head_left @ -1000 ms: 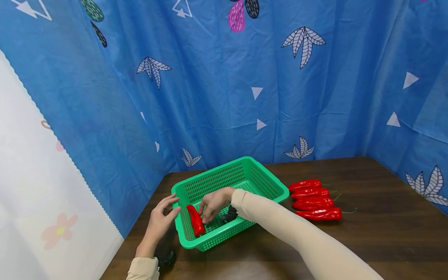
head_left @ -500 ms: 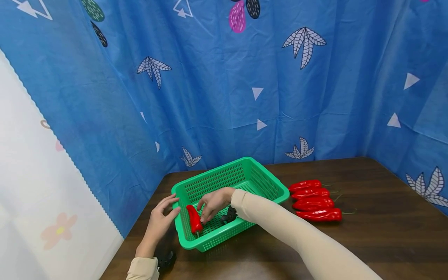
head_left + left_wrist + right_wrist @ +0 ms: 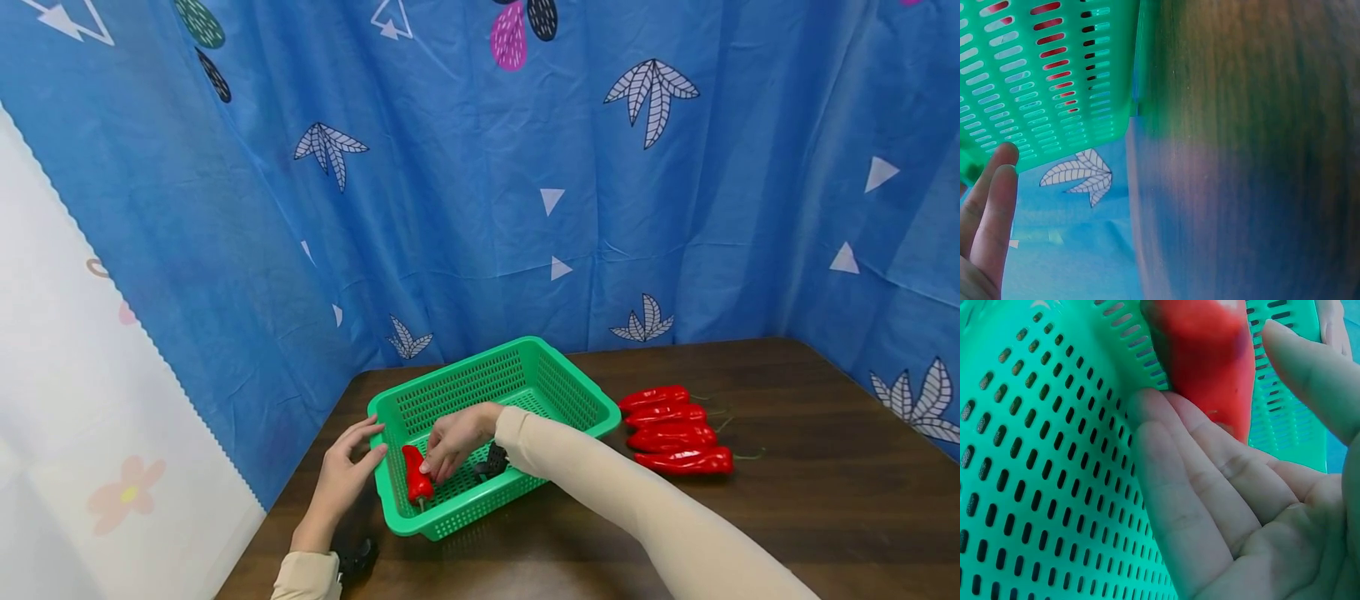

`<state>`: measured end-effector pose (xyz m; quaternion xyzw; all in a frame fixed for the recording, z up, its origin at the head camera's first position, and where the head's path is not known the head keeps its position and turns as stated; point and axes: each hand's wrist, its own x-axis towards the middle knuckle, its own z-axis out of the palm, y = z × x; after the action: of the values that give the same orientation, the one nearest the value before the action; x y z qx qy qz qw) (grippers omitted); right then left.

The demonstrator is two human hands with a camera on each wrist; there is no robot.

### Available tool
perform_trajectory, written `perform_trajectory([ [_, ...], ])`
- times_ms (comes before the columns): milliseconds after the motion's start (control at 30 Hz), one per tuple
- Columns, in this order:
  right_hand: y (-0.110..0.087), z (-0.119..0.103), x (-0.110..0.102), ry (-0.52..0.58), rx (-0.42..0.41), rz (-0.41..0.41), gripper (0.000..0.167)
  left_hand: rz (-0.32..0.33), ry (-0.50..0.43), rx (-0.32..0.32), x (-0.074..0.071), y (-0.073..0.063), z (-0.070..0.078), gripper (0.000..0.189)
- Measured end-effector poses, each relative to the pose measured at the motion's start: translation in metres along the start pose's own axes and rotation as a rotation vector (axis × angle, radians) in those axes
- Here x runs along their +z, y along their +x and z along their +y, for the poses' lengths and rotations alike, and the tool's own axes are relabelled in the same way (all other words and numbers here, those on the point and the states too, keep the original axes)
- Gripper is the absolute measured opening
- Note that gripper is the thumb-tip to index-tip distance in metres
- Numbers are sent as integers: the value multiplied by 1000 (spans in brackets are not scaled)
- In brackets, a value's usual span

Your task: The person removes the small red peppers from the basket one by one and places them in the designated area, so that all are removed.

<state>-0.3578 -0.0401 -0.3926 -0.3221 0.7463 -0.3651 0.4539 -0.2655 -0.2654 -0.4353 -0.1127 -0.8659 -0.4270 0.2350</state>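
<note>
A long red chili pepper point(image 3: 418, 483) lies inside the green plastic basket point(image 3: 450, 525), near its left end, with its stem toward the front. My right hand point(image 3: 459, 437) reaches into the basket beside the pepper. In the right wrist view, its nearly straight fingers point(image 3: 1210, 481) lie against the pepper, while the thumb stands apart from it. My left hand point(image 3: 347, 467) is at the basket's left rim, fingertips touching it. Straight fingers of that hand point(image 3: 994, 219) show along the basket's outer side in the left wrist view.
Several more red peppers point(image 3: 675, 435) lie in a row on the dark wooden table point(image 3: 825, 500), right of the basket. A blue patterned curtain point(image 3: 480, 208) hangs behind the table. White patterned cloth point(image 3: 90, 375) hangs at the left.
The pepper in the basket has turned and shifted slightly, its stem end now pointing toward the front. My right thumb has come over onto the pepper. The left hand has stayed at the rim.
</note>
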Motion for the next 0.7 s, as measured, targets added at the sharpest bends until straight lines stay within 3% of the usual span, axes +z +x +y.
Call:
perform_trajectory([
  [300, -1, -1, 2, 7, -21, 42, 17, 5, -13, 24, -7, -6, 38, 32],
  [700, 1, -2, 3, 0, 1, 62, 17, -17, -30, 10, -12, -6, 43, 33],
])
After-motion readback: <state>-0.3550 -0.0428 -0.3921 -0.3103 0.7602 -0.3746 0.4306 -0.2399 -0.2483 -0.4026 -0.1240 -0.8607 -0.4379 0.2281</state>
